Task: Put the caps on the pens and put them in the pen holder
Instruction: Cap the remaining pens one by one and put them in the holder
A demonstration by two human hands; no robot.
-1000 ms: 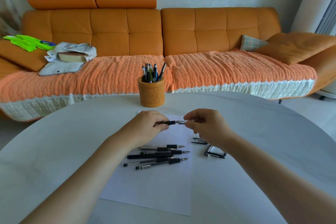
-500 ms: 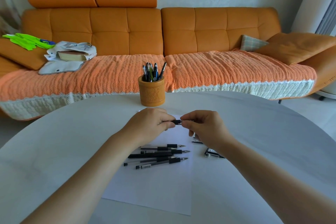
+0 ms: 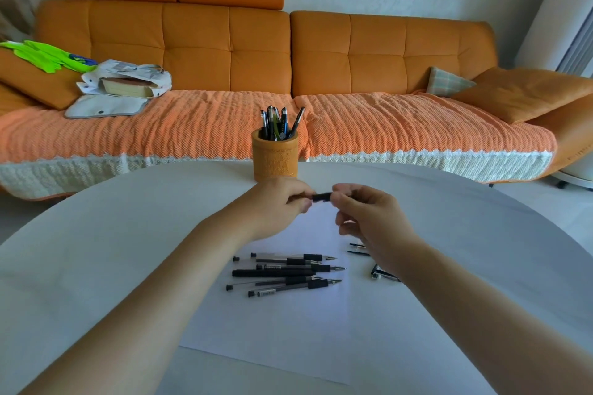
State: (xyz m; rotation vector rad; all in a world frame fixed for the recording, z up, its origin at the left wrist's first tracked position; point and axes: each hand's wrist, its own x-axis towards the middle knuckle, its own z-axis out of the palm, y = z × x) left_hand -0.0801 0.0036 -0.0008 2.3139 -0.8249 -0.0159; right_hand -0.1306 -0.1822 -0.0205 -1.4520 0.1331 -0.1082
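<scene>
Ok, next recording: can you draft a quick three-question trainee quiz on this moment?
1. True or false: the pen holder already has several pens standing in it.
2. Where do the uncapped pens lie? A) on the sheet of paper B) on a chair C) in a drawer
3. Fill in: the loose caps lie on the table to the ____ of the uncapped pens.
Key: 1 true; 2 A; 3 right.
</scene>
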